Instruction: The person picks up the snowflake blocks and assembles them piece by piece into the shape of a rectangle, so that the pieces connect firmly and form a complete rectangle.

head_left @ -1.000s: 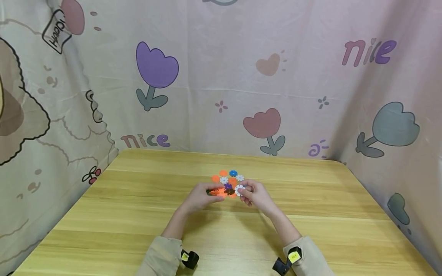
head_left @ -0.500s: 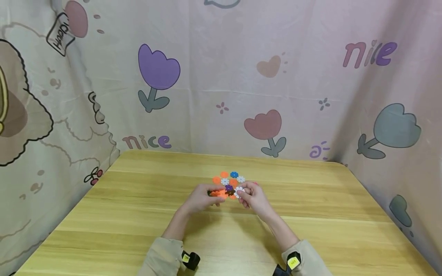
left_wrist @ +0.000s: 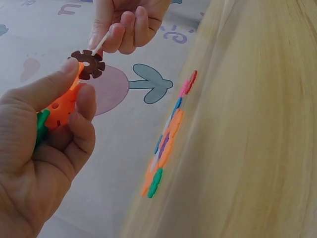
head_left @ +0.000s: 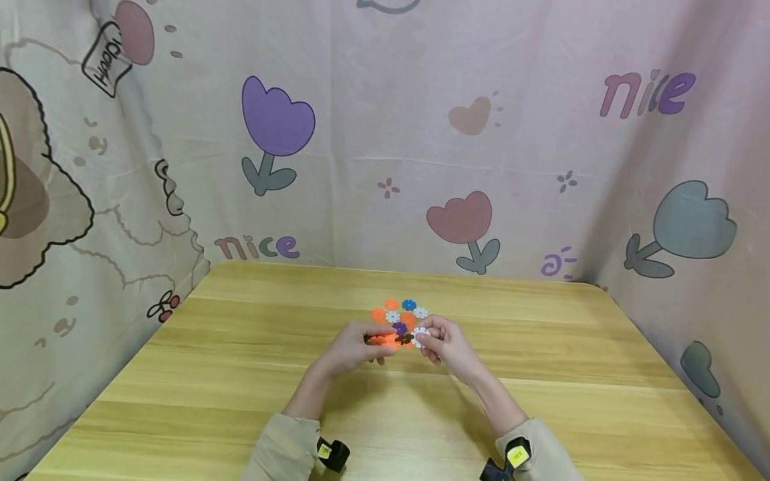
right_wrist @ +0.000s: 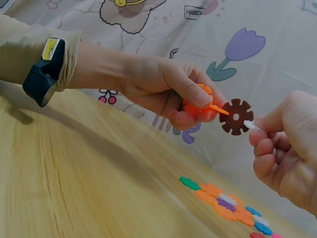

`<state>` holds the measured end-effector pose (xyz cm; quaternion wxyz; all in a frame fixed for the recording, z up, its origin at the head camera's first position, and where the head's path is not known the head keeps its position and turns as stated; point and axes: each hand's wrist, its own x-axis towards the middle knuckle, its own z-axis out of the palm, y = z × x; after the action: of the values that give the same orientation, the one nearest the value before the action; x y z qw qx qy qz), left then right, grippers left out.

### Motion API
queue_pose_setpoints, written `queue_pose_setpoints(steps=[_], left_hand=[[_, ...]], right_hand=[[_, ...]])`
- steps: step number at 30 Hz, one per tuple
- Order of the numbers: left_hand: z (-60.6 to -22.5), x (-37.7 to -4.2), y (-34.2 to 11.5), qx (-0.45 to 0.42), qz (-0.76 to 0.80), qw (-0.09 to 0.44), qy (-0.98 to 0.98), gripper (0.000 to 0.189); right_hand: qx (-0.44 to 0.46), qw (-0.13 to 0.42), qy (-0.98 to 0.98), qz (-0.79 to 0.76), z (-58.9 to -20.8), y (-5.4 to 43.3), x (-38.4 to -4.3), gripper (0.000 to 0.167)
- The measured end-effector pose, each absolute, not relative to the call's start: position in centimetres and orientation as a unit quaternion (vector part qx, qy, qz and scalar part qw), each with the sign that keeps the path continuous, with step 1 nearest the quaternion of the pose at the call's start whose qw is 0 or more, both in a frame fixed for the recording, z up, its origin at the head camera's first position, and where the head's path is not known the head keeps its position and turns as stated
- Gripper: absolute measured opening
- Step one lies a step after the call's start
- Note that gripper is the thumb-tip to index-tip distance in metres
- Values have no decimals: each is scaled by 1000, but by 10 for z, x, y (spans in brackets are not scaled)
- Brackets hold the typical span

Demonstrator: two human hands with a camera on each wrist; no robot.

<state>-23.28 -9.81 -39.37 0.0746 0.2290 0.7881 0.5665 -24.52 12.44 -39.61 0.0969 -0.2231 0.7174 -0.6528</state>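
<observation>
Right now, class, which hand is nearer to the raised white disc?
Right: the right hand pinches the white disc; the left hand grips orange discs beyond the brown disc.

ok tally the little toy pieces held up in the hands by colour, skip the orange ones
Brown piece: 1
White piece: 1
Green piece: 1
Total: 3 visible

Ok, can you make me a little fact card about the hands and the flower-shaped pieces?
Left hand: holds orange pieces and a green piece
Right hand: pinches a white piece
Between them: a brown piece, touching orange on one side, white on the other
On the table: a purple piece and more pieces in several colors
Behind: a patterned cloth
</observation>
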Motion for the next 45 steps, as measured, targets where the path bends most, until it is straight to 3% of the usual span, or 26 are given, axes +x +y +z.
queue_pose_setpoints(steps=[18,27,32,39,45], left_hand=[[-395,-232,-96,242,563,88,786,35],[-399,-237,-96,238,518,36,821,39],[-401,-240,-97,247,502,49,828,36],[-399,-240,-101,241,524,84,812,51],[-400,-240,-99,247,515,78,817,55]], right_hand=[[-249,104,728,-631,-395,127,-244,16],[-214,111,759,-605,-389,127,-245,29],[-202,118,765,-600,-390,128,-248,31],[-202,123,770,-593,-392,126,-247,24],[-195,144,769,-592,-391,119,-241,21]])
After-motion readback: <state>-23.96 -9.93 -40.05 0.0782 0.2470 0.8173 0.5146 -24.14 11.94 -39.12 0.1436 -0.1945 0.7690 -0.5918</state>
